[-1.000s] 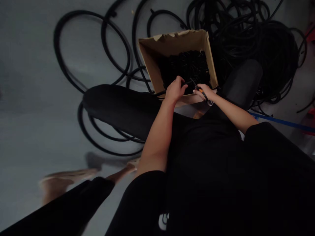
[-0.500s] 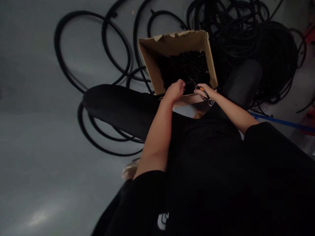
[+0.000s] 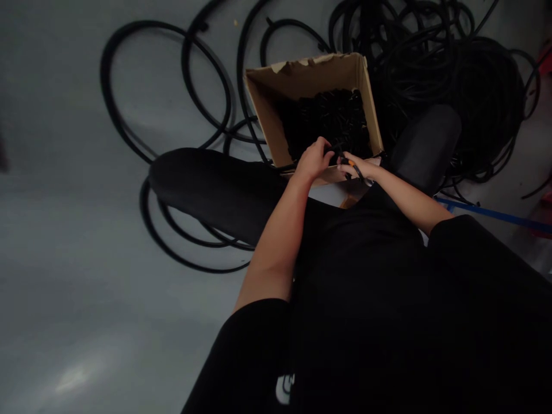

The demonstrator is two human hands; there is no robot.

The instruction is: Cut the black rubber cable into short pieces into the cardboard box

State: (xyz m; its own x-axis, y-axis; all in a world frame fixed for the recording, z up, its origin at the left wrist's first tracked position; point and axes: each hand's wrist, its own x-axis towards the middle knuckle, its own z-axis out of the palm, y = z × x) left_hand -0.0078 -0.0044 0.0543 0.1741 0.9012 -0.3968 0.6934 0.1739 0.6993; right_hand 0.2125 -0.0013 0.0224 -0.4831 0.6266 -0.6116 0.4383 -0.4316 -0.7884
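My left hand (image 3: 314,160) is closed on a length of black hose (image 3: 286,168) that comes in over the near left corner of the cardboard box (image 3: 261,118). My right hand (image 3: 363,167) grips scissors (image 3: 352,163) with orange and black handles. The blades are close to the fingers of my left hand, at the hose; dark surroundings hide whether they touch it. Both hands are over the near edge of the box. Inside it lies a heap of short black pieces (image 3: 328,118).
A large tangle of black hose (image 3: 478,98) lies on the floor to the right of the box. Wide loops of hose (image 3: 106,86) spread to the left, passing under my leg (image 3: 207,184). A blue strip (image 3: 500,215) runs off at the right.
My left hand has moved right, close to the scissors. The blades, earlier apart from the left hand, are now by its fingers. The view has shifted slightly.
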